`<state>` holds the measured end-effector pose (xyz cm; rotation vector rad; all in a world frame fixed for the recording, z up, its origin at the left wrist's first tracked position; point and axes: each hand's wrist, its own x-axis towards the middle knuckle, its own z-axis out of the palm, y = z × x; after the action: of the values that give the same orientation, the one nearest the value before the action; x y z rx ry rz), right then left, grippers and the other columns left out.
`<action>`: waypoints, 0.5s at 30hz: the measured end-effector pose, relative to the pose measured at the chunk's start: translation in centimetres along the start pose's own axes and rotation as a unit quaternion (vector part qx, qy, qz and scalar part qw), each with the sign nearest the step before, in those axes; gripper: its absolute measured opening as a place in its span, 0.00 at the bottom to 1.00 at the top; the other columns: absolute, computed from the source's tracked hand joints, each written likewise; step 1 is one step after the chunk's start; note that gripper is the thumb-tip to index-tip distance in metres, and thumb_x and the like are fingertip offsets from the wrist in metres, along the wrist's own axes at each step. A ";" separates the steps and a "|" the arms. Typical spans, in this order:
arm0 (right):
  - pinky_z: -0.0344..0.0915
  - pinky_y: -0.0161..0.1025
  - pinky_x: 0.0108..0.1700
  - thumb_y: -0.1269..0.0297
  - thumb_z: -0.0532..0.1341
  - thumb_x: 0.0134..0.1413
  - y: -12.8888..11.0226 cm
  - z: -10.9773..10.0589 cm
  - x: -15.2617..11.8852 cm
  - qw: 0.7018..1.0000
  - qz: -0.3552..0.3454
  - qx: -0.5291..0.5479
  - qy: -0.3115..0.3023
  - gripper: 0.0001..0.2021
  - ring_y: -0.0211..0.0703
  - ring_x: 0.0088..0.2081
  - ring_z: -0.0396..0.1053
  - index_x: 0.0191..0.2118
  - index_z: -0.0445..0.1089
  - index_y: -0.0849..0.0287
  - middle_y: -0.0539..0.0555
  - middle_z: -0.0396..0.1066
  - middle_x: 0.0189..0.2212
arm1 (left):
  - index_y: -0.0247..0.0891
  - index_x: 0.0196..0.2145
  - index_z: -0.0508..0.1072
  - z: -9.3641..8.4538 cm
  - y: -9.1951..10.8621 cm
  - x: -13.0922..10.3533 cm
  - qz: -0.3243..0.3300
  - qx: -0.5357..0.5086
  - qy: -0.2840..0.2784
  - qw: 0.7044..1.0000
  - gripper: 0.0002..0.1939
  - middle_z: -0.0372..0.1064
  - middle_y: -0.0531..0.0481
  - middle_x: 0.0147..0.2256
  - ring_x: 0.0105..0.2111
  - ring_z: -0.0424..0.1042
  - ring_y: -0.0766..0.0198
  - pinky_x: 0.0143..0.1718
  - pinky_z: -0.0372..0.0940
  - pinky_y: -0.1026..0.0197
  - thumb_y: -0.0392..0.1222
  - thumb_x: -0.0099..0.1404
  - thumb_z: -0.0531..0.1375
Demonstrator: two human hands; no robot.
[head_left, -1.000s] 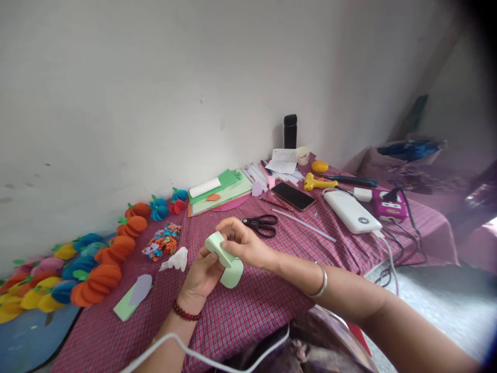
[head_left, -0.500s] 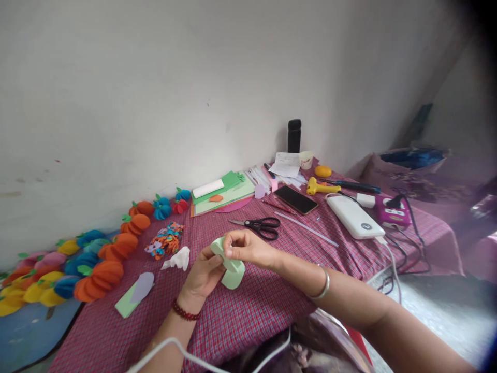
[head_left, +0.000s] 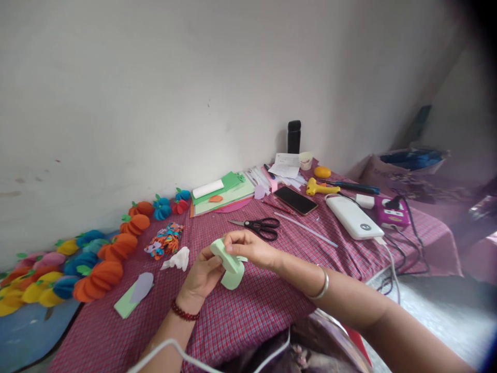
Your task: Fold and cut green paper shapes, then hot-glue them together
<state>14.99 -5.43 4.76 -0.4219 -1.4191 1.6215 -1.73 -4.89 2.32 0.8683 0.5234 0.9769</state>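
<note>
Light green paper pieces [head_left: 232,267] are held between my two hands above the checked cloth. My left hand [head_left: 205,273], with a red bead bracelet at its wrist, pinches their left side. At the upper right edge, the fingers of my right hand [head_left: 248,248] are closed on the same paper. One rounded flap hangs below the fingers. Black-handled scissors [head_left: 261,226] lie just beyond my right hand. A crumpled white tissue [head_left: 177,259] is to the left of my left hand. Further left, a lilac paper shape [head_left: 142,287] rests on a green strip [head_left: 126,303].
Colourful paper pumpkins [head_left: 99,280] line the left side, near a pile of small cut pieces [head_left: 166,240]. Behind are green sheets [head_left: 233,194] and a black bottle [head_left: 294,137]. A phone [head_left: 295,200], yellow glue gun [head_left: 321,187] and white power bank [head_left: 354,217] lie right.
The green paper has turned slightly in my fingers, and a thin edge of it now shows beneath my right hand. Both hands keep their hold in nearly the same place.
</note>
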 end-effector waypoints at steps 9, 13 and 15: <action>0.55 0.29 0.27 0.58 0.57 0.57 0.8 0.3 0.3 0.988 -0.031 -0.121 0.091 0.11 0.32 0.25 0.56 0.31 0.61 0.61 0.46 0.59 0.24 | 0.38 0.30 0.79 -0.3 -0.1 0.4 0.004 -0.013 0.021 1.000 0.12 0.79 0.52 0.28 0.27 0.76 0.66 0.31 0.71 0.68 0.36 0.45 0.73; 0.54 0.29 0.25 0.64 0.58 0.56 1.2 0.5 0.4 0.981 -0.085 -0.130 0.119 0.11 0.31 0.24 0.55 0.44 0.60 0.60 0.44 0.56 0.24 | 0.39 0.32 0.79 -0.4 -0.2 0.6 0.011 -0.015 0.027 0.999 0.12 0.79 0.52 0.31 0.29 0.77 0.66 0.33 0.70 0.68 0.36 0.46 0.72; 0.54 0.29 0.26 0.66 0.58 0.55 1.2 0.7 0.3 0.978 -0.113 -0.128 0.124 0.14 0.31 0.24 0.55 0.47 0.59 0.58 0.44 0.56 0.25 | 0.40 0.33 0.79 -0.3 -0.2 0.6 0.013 -0.016 0.026 0.999 0.13 0.79 0.52 0.33 0.30 0.76 0.66 0.34 0.70 0.68 0.37 0.47 0.72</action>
<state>13.84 -5.49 3.91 -0.5687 -1.4305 1.1666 -1.57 -4.30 1.93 0.8240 0.5398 1.0323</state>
